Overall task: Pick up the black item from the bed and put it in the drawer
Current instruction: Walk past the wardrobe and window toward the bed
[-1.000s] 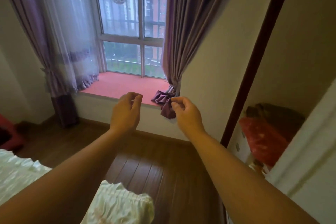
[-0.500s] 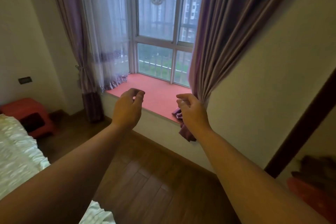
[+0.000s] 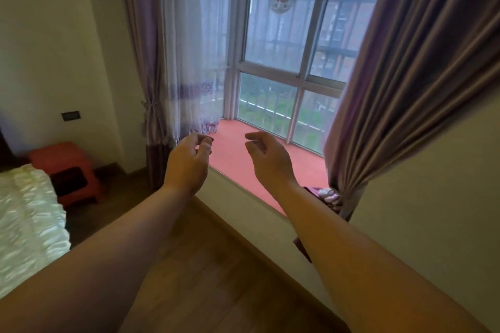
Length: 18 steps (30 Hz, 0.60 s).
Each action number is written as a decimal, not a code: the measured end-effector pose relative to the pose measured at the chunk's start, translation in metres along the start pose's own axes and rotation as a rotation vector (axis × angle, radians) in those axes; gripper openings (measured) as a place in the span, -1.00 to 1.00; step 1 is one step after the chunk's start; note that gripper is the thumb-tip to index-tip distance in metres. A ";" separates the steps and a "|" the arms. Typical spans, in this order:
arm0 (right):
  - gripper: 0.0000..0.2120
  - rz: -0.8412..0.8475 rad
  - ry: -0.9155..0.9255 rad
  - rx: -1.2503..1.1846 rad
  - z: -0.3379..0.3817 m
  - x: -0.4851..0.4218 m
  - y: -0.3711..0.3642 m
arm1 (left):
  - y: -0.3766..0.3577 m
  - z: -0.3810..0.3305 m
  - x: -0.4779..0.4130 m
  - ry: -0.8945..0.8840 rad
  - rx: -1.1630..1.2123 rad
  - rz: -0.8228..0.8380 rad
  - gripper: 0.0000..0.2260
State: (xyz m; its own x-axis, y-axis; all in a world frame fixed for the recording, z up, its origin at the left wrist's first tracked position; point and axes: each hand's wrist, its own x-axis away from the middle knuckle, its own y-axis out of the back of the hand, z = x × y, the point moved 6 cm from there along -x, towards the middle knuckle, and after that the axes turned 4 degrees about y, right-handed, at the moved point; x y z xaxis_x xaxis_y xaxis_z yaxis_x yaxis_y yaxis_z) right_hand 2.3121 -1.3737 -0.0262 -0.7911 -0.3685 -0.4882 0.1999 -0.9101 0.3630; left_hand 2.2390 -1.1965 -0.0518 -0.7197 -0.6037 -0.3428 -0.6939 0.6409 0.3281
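Both arms reach forward in front of me at chest height. My left hand (image 3: 189,161) is loosely curled with the fingers apart and holds nothing. My right hand (image 3: 266,157) is also loosely curled, fingers apart and empty. A corner of the bed (image 3: 27,219) with a ruffled white cover shows at the left edge. No black item is visible on the part of the bed in view. No drawer is in view.
A red bedside stool (image 3: 67,170) with a dark opening stands beyond the bed. A window with a red sill (image 3: 259,165) fills the middle. Purple curtains (image 3: 400,89) hang on both sides. Wooden floor (image 3: 216,278) lies below my arms.
The view has swung left: the wardrobe opening on the right has left the frame, and the bed and red stool have come in. Both hands stayed raised, fingers loosening slightly.
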 end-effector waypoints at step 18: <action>-0.81 0.328 0.094 -0.197 -0.057 -0.248 -0.257 | 0.100 0.133 -0.231 0.125 -0.157 -0.388 -0.69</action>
State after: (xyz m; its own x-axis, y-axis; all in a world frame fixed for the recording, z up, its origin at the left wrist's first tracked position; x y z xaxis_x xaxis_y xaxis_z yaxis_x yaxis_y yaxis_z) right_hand 2.4898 -1.0590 -0.0437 -0.6125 -0.6529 -0.4455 0.5471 -0.7570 0.3572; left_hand 2.3391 -0.9298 -0.0567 -0.3952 -0.8446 -0.3611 -0.9015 0.2812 0.3289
